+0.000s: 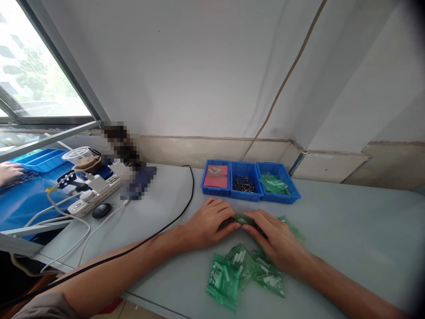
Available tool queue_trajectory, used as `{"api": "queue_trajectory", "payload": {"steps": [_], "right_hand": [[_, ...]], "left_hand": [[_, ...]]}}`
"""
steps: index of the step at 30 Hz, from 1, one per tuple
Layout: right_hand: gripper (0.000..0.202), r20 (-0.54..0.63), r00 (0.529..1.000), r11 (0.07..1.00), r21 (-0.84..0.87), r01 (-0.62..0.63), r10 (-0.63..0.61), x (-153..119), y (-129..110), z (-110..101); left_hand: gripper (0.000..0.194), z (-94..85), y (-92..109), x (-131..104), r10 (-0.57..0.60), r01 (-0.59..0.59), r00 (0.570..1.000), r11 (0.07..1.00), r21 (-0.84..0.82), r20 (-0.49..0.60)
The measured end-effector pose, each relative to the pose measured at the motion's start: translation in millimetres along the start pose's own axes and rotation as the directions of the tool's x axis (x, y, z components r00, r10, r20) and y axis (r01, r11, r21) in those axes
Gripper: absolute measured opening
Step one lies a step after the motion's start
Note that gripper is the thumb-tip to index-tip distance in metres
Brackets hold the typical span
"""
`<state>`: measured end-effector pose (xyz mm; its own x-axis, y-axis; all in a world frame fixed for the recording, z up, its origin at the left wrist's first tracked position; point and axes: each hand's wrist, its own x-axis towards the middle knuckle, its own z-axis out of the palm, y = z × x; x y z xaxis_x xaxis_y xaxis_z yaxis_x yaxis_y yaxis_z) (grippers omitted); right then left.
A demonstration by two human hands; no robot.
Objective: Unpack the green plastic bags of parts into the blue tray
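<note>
Because the fingers cover most of it, I can see only a sliver of the green bag (245, 219), caught between the left hand (210, 223) and the right hand (275, 235) over the bench (352, 230). Both hands look pinched on it, thumb against fingers, their tips nearly touching; from my end I can't make out whether the bag is filled or sealed.

Judging by how things lie, I'd put the work partway along. On the near side of the hands, a left packet (223, 283), a middle packet (244, 261) and a right packet (270, 277) lie bunched together, pale slim pieces showing through the green plastic, so I count these as filled. Some loose green film (294, 227) lies behind the right hand, its contents hidden from me.

Beyond the hands, three blue bins stand side by side. The left bin (215, 191) holds a red card (212, 180), the middle bin (245, 196) a heap of dark metal parts (244, 184), and the right bin (282, 199) more green packets (274, 182). How much of that stock is left to handle I can't say; the pinched bag, at least, I judge unfinished.
</note>
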<state>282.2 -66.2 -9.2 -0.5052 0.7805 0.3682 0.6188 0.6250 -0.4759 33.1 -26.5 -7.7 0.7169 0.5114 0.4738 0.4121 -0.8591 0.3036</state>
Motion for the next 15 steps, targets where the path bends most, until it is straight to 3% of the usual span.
{"api": "queue_trajectory", "payload": {"steps": [5, 15], "right_hand": [[0.022, -0.059, 0.998, 1.0, 0.01, -0.006, 0.007, -1.1, 0.9, 0.6], [0.021, -0.058, 0.998, 1.0, -0.003, 0.0, 0.0, -1.8, 2.1, 2.1]], "left_hand": [[0.025, 0.7, -0.2, -0.7, 0.002, -0.003, 0.999, 0.999, -0.032, -0.033], [0.024, 1.2, -0.6, -0.7, 0.014, -0.015, 0.999, 0.999, -0.029, -0.053]]}}
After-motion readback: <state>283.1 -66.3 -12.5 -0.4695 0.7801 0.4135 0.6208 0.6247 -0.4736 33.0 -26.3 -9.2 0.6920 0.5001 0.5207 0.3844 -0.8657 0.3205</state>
